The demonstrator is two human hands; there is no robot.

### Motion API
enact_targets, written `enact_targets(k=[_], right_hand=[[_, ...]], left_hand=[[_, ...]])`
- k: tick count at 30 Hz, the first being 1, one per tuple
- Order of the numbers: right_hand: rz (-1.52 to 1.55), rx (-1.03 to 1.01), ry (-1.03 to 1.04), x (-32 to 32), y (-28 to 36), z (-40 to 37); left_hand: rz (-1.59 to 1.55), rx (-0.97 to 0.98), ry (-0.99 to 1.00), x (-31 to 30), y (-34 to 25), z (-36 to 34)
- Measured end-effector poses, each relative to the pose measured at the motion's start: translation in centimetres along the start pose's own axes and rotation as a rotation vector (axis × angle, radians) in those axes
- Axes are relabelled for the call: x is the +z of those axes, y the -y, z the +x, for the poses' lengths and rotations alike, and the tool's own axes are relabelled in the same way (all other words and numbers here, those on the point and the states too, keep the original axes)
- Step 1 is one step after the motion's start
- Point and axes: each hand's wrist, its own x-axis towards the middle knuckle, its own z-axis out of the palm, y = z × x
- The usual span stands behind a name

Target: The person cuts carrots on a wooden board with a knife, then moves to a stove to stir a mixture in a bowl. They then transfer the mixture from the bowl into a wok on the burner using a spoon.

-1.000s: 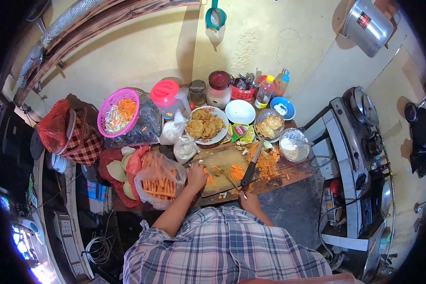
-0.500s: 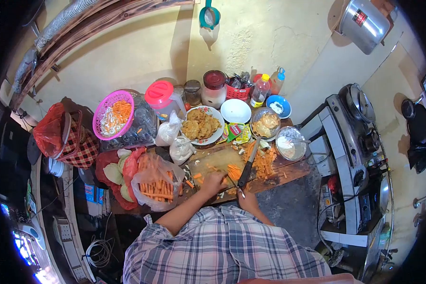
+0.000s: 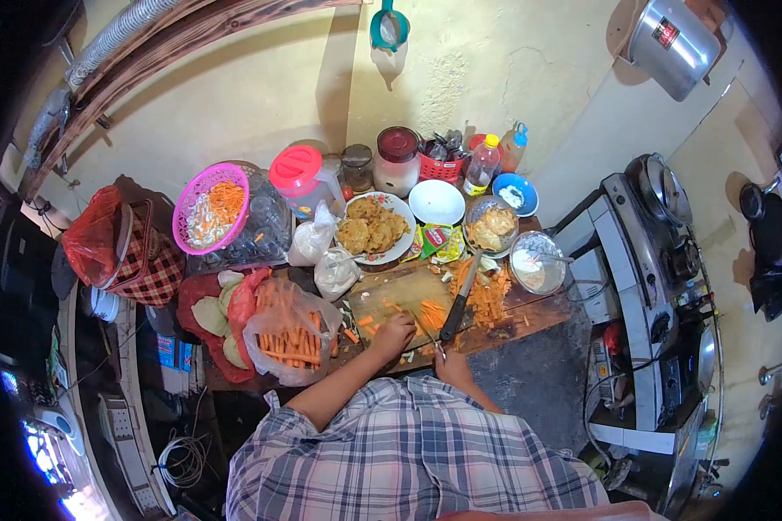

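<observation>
My left hand is closed over the wooden cutting board, its fingers curled on a carrot that they mostly hide. Close to its fingertips is the thin blade of a knife, which slants up and left from my right hand. That hand is wrapped round the handle. Thin carrot sticks lie just beyond the blade. A second, larger knife with a black handle rests on the board to the right, by a heap of cut carrot.
Left of the board sits a plastic bag of carrots. Behind stand a plate of fritters, a white bowl and a glass bowl of flour. A pink basket holds shredded vegetables. A stove stands right.
The whole view has shifted slightly. Both hands keep nearly the same place at the board, with the knife still in my right hand.
</observation>
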Motion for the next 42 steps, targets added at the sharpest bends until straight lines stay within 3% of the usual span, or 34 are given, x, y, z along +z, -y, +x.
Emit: enact_targets(k=[4,18,42], right_hand=[[-0.057,0.02,-0.018,0.4,0.1,-0.1],[-0.073,0.011,0.051,0.7,0.3,-0.2],[-0.107,0.022,0.054,1.0,1.3,0.3]], left_hand=[[0.042,-0.003,0.057,-0.5,-0.5,0.1],[0.068,0.062,-0.046,0.0,-0.2,-0.1],[0.094,-0.021,0.037,0.3,0.1,-0.5]])
